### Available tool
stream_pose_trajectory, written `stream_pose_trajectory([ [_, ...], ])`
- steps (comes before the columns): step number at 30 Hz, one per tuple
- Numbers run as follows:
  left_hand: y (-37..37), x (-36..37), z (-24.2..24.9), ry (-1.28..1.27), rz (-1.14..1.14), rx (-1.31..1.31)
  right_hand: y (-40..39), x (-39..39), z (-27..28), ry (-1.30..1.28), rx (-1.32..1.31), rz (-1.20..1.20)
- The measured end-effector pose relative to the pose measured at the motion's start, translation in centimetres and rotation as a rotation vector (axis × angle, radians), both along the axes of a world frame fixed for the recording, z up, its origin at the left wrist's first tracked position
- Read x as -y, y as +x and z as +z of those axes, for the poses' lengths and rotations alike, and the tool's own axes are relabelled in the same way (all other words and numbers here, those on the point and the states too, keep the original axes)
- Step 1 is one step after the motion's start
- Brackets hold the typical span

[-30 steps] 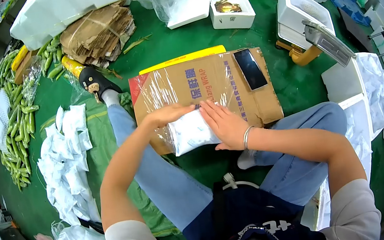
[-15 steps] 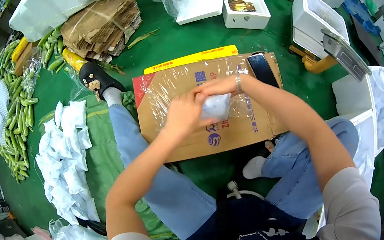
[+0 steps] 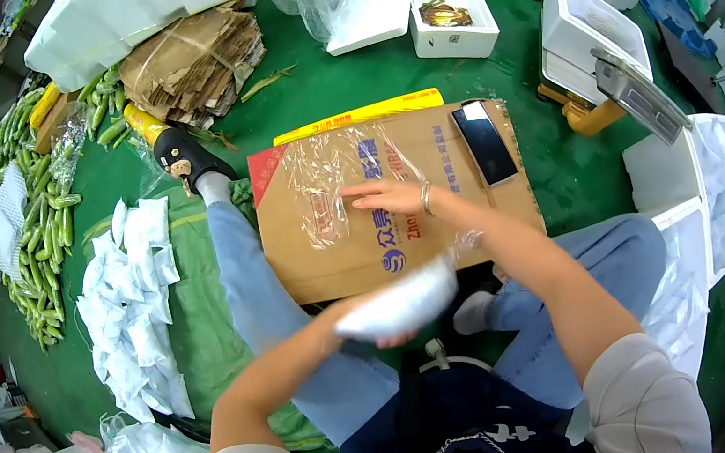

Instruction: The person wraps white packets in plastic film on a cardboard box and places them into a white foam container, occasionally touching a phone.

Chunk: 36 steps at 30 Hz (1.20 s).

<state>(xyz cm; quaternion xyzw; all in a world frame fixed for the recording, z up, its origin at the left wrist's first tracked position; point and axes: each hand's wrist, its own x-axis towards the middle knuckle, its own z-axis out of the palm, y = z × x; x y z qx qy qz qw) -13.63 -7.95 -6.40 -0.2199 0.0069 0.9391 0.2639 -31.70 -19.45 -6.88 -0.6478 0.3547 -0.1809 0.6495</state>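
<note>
A blurred white packet (image 3: 399,304), wrapped in clear film, is in my left hand (image 3: 397,340), held above my lap at the near edge of the cardboard box. The packet hides most of that hand; some fingertips show beneath it. My right hand (image 3: 386,197) is over the box (image 3: 450,241) with its fingers stretched out to the left, holding nothing I can see. Those fingertips are at clear plastic film (image 3: 311,173) spread on the box top. A dark phone (image 3: 484,143) lies on the box to the right.
White packets (image 3: 131,310) are piled on green sheeting at left. Green vegetables (image 3: 39,249) and flattened cardboard (image 3: 194,63) lie beyond. A foam box (image 3: 453,18) stands at the back, a scale (image 3: 640,92) at right. A yellow box (image 3: 354,116) edges the cardboard.
My hands have parted. The left has drawn the white packet down toward my lap; the right has moved down and left onto the film.
</note>
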Motion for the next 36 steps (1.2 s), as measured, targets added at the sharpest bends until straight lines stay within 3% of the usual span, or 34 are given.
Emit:
stream_pose_trajectory([
  [1,-0.5,-2.8,3.9,-0.661,-0.163,0.014,0.4,-0.4,-0.4,-0.099,-0.021,-0.069],
  [3,-0.2,-6.8,3.8,-1.037,-0.678,-0.097,1.0,-2.5,0.5,-0.193,-0.04,-0.137],
  [5,0.2,-8.1,3.4,-1.184,-0.83,-0.075,1.0,-6.1,4.7,-0.826,-0.512,-0.103],
  [7,0.8,-7.5,6.3,-1.165,-0.325,0.041,0.3,-9.9,8.7,-0.97,-0.446,-0.219],
  [8,0.4,-8.7,6.7,-0.716,0.242,0.28,-0.1,-11.9,10.7,-0.531,-0.271,-0.193],
  [9,2.4,-6.3,4.4,-0.32,0.296,-0.186,-0.3,-13.8,12.3,-0.098,-0.091,-0.173],
  [11,0.3,-7.2,9.8,-0.442,0.593,0.243,-1.0,-17.5,14.6,0.176,0.428,-0.444],
  [12,-1.0,-8.1,11.8,-0.621,0.737,0.286,-1.8,-18.3,14.2,0.08,0.485,-0.529],
  [13,-2.3,-9.1,13.4,-0.793,0.858,0.287,-2.6,-19.2,13.8,0.159,0.584,-0.584],
  [15,-3.1,-10.6,15.0,-0.903,0.804,0.322,-4.1,-21.4,13.4,0.311,0.824,-0.725],
  [16,-2.1,-11.4,12.7,-0.766,0.844,0.309,-3.9,-22.5,14.0,0.175,0.778,-0.893],
  [17,-1.7,-12.5,14.3,-0.637,0.874,0.103,-2.8,-23.1,13.5,-0.011,0.723,-1.071],
  [18,-1.8,-12.7,12.7,-0.8,0.806,0.131,-3.3,-23.6,12.1,-0.257,0.632,-1.077],
  [19,-1.4,-13.1,12.4,-0.756,0.781,-0.237,-3.1,-24.6,12.1,-0.248,0.637,-1.236],
  [21,-2.8,-14.4,13.7,-1.169,0.602,-0.017,-3.6,-27.0,14.0,-0.039,0.534,-1.473],
  [23,-4.0,-15.2,13.7,-1.535,0.456,0.079,-4.4,-27.9,13.9,0.01,0.501,-1.613],
  [24,-4.6,-15.4,13.7,-1.757,0.394,0.109,-5.3,-28.7,14.2,-0.115,0.338,-1.79],
  [25,-4.7,-15.6,13.4,-1.976,0.333,0.165,-5.7,-28.6,14.3,-0.168,0.337,-1.884],
  [27,-5.3,-15.3,13.2,-2.309,0.258,0.335,-5.9,-29.0,14.4,-0.104,0.324,-1.803],
  [29,-5.5,-14.3,12.5,-2.42,0.386,0.559,-3.6,-31.0,18.6,-0.478,0.078,-1.723],
  [30,-5.0,-12.5,10.0,-2.31,0.802,0.473,-2.2,-31.8,19.7,-0.639,0.055,-1.681],
  [31,-6.2,-11.4,10.4,-2.09,1.158,0.488,-0.6,-32.7,20.6,-0.789,0.035,-1.634],
  [33,-7.0,-10.2,11.0,-2.107,1.312,0.449,0.3,-36.0,25.7,-1.025,-0.208,-1.464],
  [34,-7.3,-10.1,11.7,-2.124,1.302,0.447,0.2,-36.1,25.7,-1.15,-0.281,-1.298],
  [36,-8.1,-10.9,12.7,-2.163,1.149,0.421,0.2,-36.8,25.8,-1.228,-0.425,-1.19],
])
